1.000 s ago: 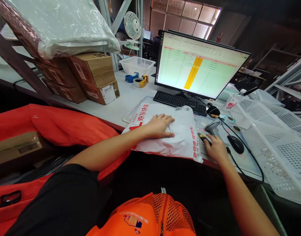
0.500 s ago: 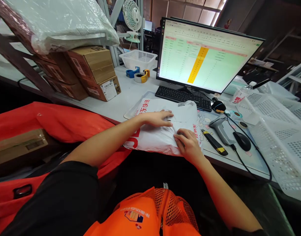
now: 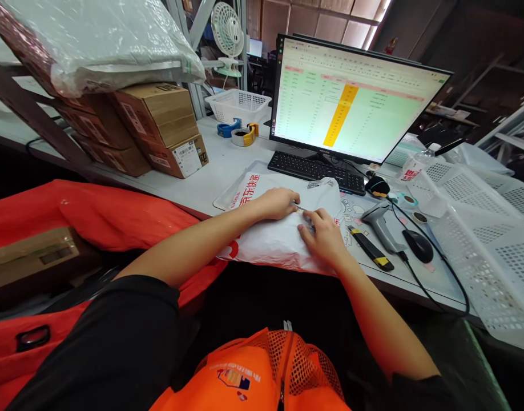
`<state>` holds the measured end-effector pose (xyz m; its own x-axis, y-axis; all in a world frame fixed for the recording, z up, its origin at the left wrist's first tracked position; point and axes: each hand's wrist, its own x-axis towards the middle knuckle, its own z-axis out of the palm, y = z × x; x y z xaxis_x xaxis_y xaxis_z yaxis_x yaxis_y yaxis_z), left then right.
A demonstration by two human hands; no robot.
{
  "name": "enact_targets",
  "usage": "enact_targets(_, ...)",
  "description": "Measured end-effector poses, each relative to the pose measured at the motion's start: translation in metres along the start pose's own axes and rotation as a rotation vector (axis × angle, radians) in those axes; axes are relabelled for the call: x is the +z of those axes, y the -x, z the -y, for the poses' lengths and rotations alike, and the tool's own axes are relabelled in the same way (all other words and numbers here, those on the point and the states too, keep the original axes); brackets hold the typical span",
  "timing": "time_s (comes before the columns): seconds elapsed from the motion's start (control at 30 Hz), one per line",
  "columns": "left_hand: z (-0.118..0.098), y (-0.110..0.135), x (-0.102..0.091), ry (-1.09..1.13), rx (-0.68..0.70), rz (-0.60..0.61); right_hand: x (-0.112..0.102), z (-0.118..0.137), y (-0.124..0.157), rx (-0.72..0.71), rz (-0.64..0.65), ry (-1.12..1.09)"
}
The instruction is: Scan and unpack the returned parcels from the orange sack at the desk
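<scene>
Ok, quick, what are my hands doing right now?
Left hand: open, pressed flat on the white courier mailer.
Right hand: fingers curled on the mailer; cannot tell whether it's gripping anything.

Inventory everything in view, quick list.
courier mailer: 1, white with red print, on desk under both hands
monitor: 1, black, spreadsheet on screen, desk back
keyboard: 1, black, below monitor
barcode scanner: 1, grey, right of mailer
utility knife: 1, black and yellow, beside scanner
mouse: 1, black, right of scanner
cardboard boxes: several, brown, desk left
wrapped parcel: 1, white, above boxes
tape dispenser: 2, blue and yellow, desk back
basket: 1, white, behind tape
perforated crates: several, white, desk right
desk fan: 1, white, behind basket
mesh vest: 1, orange, on person
left hand: 1, on mailer
right hand: 1, on mailer
</scene>
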<state>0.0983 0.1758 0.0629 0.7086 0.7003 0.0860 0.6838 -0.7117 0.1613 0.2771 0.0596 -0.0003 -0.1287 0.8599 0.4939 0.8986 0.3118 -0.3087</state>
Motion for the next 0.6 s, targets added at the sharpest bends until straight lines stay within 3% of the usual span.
enact_targets(0.1,-0.002,0.003,0.004,0.011,0.002,-0.018,0.006,0.002,-0.008,0.024,0.021,0.036)
enact_targets(0.27,-0.003,0.005,0.010,-0.005,-0.023,-0.082,0.009,0.002,0.003,-0.091,-0.035,0.019)
enact_targets(0.43,-0.003,-0.002,-0.002,0.006,-0.015,0.028,0.010,0.001,0.007,-0.048,-0.006,0.012)
enact_targets(0.6,-0.015,-0.012,-0.014,-0.095,-0.032,0.135,0.004,0.001,-0.013,0.102,0.129,0.003)
